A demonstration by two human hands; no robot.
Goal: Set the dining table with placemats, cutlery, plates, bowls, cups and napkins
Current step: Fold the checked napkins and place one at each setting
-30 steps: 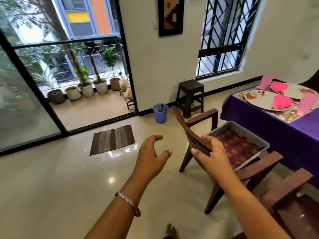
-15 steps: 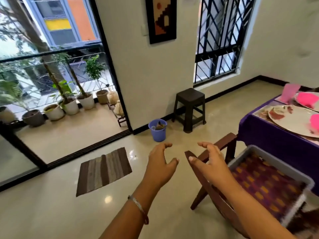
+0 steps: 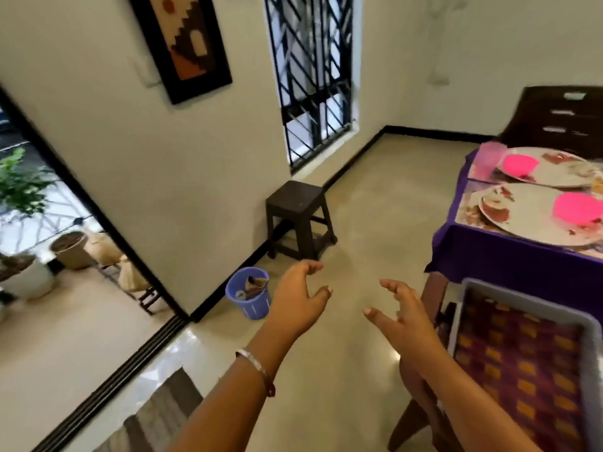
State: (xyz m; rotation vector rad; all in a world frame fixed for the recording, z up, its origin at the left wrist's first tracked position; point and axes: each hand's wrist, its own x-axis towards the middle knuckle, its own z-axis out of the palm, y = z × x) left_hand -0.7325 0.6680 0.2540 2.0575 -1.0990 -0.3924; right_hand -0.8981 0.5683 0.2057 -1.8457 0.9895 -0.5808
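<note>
The dining table (image 3: 509, 256) stands at the right under a purple cloth. On it lie two patterned plates (image 3: 525, 213), each with a pink bowl (image 3: 579, 208) on top, and a pink cup (image 3: 488, 159) at the far corner. A grey tray (image 3: 587, 360) lined with a purple and yellow patterned mat (image 3: 515, 363) sits on a wooden chair (image 3: 421, 396) at the lower right. My left hand (image 3: 301, 300) and my right hand (image 3: 403, 316) hover over the floor with fingers loosely spread, holding nothing. The right hand is just left of the chair.
A dark plastic stool (image 3: 298, 220) stands by the wall under the barred window. A blue waste bin (image 3: 249, 296) sits near the wall corner. A striped doormat (image 3: 156, 415) lies at the sliding door track. A dark drawer chest (image 3: 554, 119) is behind the table.
My right hand has let go of the chair back and now hangs free. The view has swung right and closer to the table, so the balcony slid left.
</note>
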